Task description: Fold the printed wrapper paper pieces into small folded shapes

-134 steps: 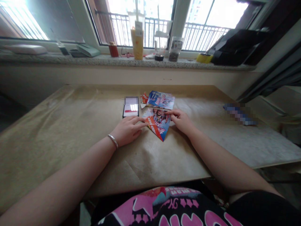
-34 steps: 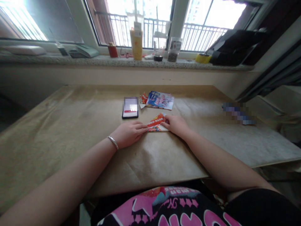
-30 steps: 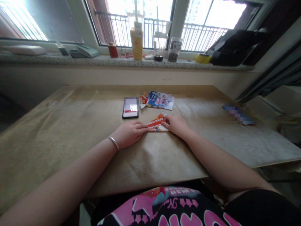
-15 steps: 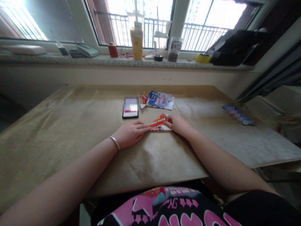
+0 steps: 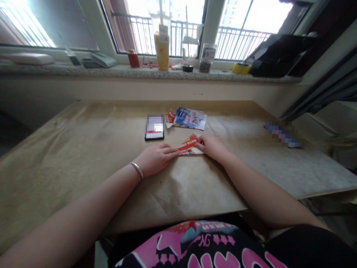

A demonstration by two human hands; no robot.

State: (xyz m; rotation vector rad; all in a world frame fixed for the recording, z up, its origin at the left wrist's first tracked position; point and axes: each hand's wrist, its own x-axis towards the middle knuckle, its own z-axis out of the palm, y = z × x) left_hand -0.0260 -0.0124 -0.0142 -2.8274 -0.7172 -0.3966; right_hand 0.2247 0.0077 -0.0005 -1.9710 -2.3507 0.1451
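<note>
A folded printed paper (image 5: 187, 145), orange, red and white, lies on the table in front of me. My left hand (image 5: 156, 159) rests flat beside it, fingers stretched out, their tips touching the paper's left corner. At the paper's right side, my right hand (image 5: 211, 146) pinches it between thumb and fingers, covering that end. Just beyond the paper is a stack of printed leaflets (image 5: 190, 118), mostly blue and white. A small folded orange-and-white paper piece (image 5: 170, 116) sits against the stack's left edge.
Left of the leaflets lies a phone (image 5: 154, 128) with its screen lit. A blurred blue item (image 5: 283, 135) is on the right of the brown-covered table (image 5: 83, 149). Along the windowsill (image 5: 111, 73) stand a tall yellow drink cup (image 5: 162, 50), a red jar (image 5: 133, 59) and yellow tape (image 5: 241, 69).
Almost nothing differs. Both hands stay at the folded paper, with at most a tiny shift of the paper and fingers.
</note>
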